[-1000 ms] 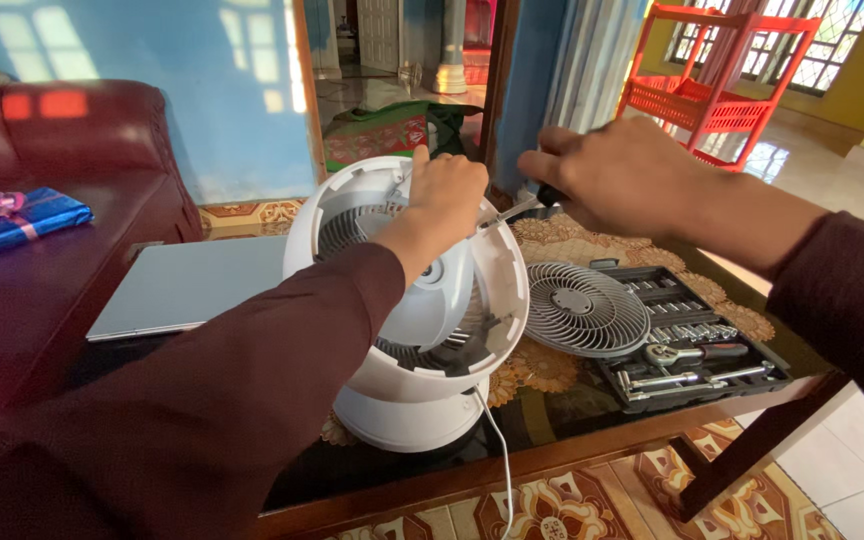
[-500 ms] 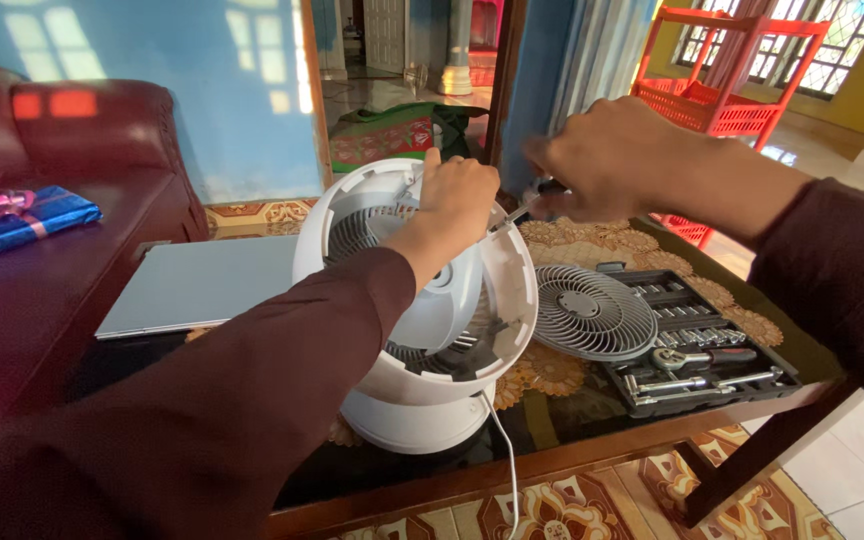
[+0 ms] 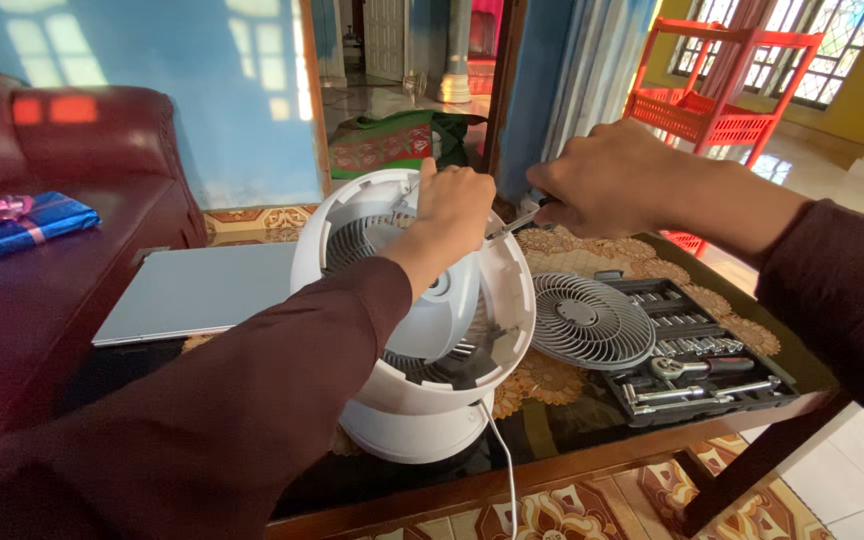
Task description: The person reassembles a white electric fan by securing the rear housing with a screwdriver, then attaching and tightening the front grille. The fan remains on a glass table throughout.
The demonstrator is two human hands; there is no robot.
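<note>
A round white table fan (image 3: 422, 340) with its front grille off stands on the glass-topped table (image 3: 552, 440). My left hand (image 3: 452, 205) grips the top of the fan's ring. Over the fan's upper right rim, my right hand (image 3: 602, 180) holds a screwdriver (image 3: 512, 225). Its metal shaft points down-left to the rim, just beside my left hand. The removed round grille (image 3: 592, 320) lies flat on the table to the right of the fan.
An open black socket tool case (image 3: 702, 350) lies right of the grille near the table's edge. A grey closed laptop (image 3: 202, 290) lies left of the fan. A dark red sofa (image 3: 42, 300) with a blue gift box (image 3: 17, 225) stands left. A red rack (image 3: 722, 90) stands behind.
My view has shifted slightly; both hands stay on the fan's top, with my right hand and the screwdriver edging a little to the right and up.
</note>
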